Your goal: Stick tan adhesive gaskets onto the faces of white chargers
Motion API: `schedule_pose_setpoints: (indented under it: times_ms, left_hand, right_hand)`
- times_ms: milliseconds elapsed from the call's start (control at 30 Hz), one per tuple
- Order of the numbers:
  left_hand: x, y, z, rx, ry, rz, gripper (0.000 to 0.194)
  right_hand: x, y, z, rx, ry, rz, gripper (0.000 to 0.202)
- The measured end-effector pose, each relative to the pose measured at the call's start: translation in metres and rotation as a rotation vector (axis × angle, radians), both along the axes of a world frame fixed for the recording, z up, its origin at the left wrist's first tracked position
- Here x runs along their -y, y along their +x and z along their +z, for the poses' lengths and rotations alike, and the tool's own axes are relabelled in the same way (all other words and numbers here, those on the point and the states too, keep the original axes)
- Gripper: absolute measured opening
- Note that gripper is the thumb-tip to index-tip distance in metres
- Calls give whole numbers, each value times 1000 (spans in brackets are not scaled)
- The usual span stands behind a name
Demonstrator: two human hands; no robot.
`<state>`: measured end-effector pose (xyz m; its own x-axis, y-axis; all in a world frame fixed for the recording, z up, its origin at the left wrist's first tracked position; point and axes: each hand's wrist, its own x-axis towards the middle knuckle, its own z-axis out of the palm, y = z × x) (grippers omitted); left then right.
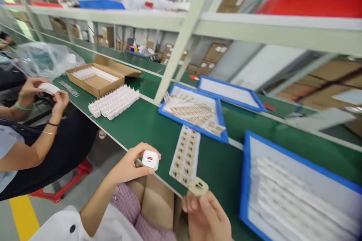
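A small white USB charger (150,159) is gripped between the thumb and fingers of my left hand (131,163). Its face with a red USB port and a smaller slot is turned up toward me. My right hand (207,214) pinches a pale square sticker (198,186) with a dark cut-out in the middle. That piece is held at the near end of a sheet of stickers (185,154), which lies on the green bench (158,128). The two hands are apart, with the charger left of the sheet.
A blue-rimmed tray (223,120) holds more sticker sheets; another blue tray (232,92) stands behind it. At right, a blue tray (245,184) contains white strips. Rows of white chargers (114,101) sit beside a cardboard box (98,88). A co-worker's hands (60,101) hold a white piece.
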<state>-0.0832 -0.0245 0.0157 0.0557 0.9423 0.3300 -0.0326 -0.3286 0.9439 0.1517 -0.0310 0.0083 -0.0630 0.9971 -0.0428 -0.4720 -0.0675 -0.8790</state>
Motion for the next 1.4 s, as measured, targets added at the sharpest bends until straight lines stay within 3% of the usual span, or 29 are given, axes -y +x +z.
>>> schedule_pose_setpoints:
  times_ms: [100, 200, 367, 533, 667, 1133, 1233, 1400]
  left_hand:
    - [0, 38, 0, 107, 81, -131, 45]
    - [4, 56, -4, 90, 127, -198, 48]
    - [15, 58, -4, -27, 153, -302, 47]
    - [20, 58, 0, -133, 162, -366, 43]
    - [20, 60, 6, -160, 265, -411, 36]
    - [26, 68, -1, -90, 221, -388, 50]
    - [28, 82, -10, -38, 178, -278, 49]
    - [36, 120, -24, 344, 195, -161, 47]
  right_hand:
    - [15, -8, 17, -6, 102, 25, 32]
    - [32, -17, 31, -32, 118, 48, 29]
    - [50, -26, 41, -79, 36, 39, 33]
    - [54, -23, 38, -39, 13, -7, 32]
    - [57, -21, 36, -5, 6, 14, 34]
    - [59, -25, 32, -2, 7, -142, 33]
    - [57, -31, 30, -62, 39, -304, 28]
    - [47, -48, 34, -97, 153, -578, 25]
